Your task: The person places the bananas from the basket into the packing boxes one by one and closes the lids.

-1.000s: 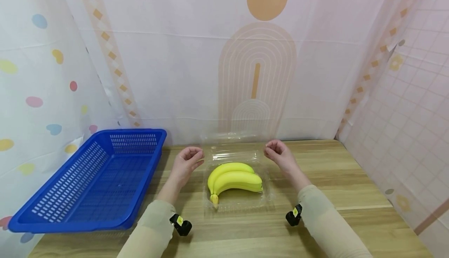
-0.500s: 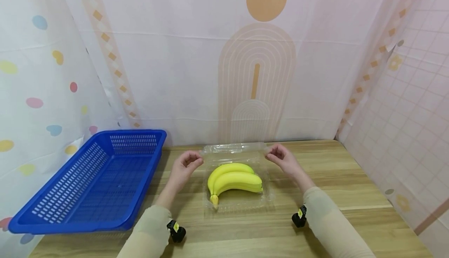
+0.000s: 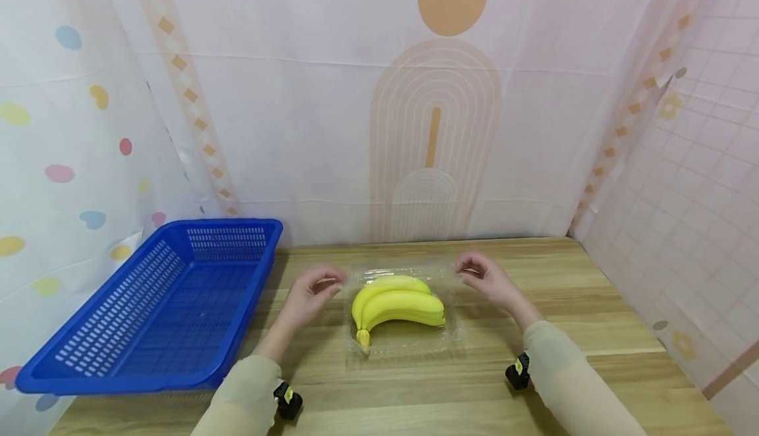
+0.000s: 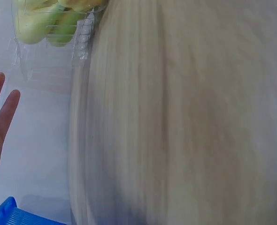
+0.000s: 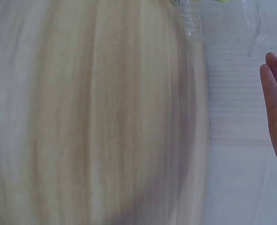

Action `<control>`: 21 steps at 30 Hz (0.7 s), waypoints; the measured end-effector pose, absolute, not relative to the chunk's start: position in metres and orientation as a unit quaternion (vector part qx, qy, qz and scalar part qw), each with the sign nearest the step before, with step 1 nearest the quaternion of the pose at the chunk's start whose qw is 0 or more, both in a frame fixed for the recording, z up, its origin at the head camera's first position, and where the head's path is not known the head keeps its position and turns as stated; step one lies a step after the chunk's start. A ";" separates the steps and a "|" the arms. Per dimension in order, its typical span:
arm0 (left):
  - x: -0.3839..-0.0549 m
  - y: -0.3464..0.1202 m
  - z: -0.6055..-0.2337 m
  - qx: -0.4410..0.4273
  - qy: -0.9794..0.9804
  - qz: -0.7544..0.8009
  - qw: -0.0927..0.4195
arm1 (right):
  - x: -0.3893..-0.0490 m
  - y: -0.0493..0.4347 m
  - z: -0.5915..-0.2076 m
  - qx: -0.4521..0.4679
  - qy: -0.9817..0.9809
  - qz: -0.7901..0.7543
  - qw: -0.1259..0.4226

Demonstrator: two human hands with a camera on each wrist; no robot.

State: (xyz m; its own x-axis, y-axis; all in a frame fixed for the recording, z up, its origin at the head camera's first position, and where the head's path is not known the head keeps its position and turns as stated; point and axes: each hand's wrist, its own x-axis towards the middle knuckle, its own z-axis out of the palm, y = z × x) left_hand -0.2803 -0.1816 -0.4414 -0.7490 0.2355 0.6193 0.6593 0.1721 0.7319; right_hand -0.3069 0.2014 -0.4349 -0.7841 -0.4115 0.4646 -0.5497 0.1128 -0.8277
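Observation:
A bunch of yellow bananas (image 3: 398, 305) lies in a clear plastic clamshell box (image 3: 409, 342), stem toward the near left. The box's raised lid (image 3: 391, 270) tilts over the back of the fruit. At the lid's left edge, my left hand (image 3: 313, 291) pinches with thumb and forefinger. My right hand (image 3: 487, 280) does likewise at the right edge. In the left wrist view, the outer fingers (image 4: 6, 112) extend beside the plastic, with banana ends (image 4: 40, 26) above them. Straight outer fingers (image 5: 272, 89) also show in the right wrist view; thumb and forefinger are hidden in both.
A blue slotted plastic basket (image 3: 198, 314) stands on the left of the wooden table (image 3: 569, 350). A patterned cloth (image 3: 308, 113) hangs behind the table's back edge, and others hang at both sides.
The lid has swung up from behind the bananas and forward toward me. Both hands have come nearer and slightly lower with it. Bananas and basket have stayed put.

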 end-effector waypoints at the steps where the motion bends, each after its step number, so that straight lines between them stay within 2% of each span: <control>1: -0.280 -0.182 -0.441 -0.314 -0.743 -0.561 0.190 | -0.306 0.202 -0.435 0.326 -0.743 0.583 0.054; 5: -0.280 -0.185 -0.442 -0.360 -0.749 -0.511 0.221 | -0.304 0.204 -0.435 0.326 -0.751 0.573 0.032; 9: -0.283 -0.188 -0.443 -0.408 -0.756 -0.439 0.264 | -0.301 0.205 -0.434 0.336 -0.765 0.549 0.035; 15: -0.285 -0.193 -0.442 -0.452 -0.765 -0.344 0.303 | -0.297 0.205 -0.433 0.365 -0.789 0.490 0.071; 21: -0.284 -0.196 -0.442 -0.484 -0.766 -0.282 0.314 | -0.296 0.207 -0.434 0.382 -0.825 0.402 0.105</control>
State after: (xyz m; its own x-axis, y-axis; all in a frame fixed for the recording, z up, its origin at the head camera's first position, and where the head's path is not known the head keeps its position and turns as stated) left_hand -0.2835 -0.1962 -0.4416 -0.3339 0.5650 0.7545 0.9194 0.3716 0.1286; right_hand -0.2958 0.2071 -0.4338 -0.6867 -0.5450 0.4811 -0.7147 0.3849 -0.5840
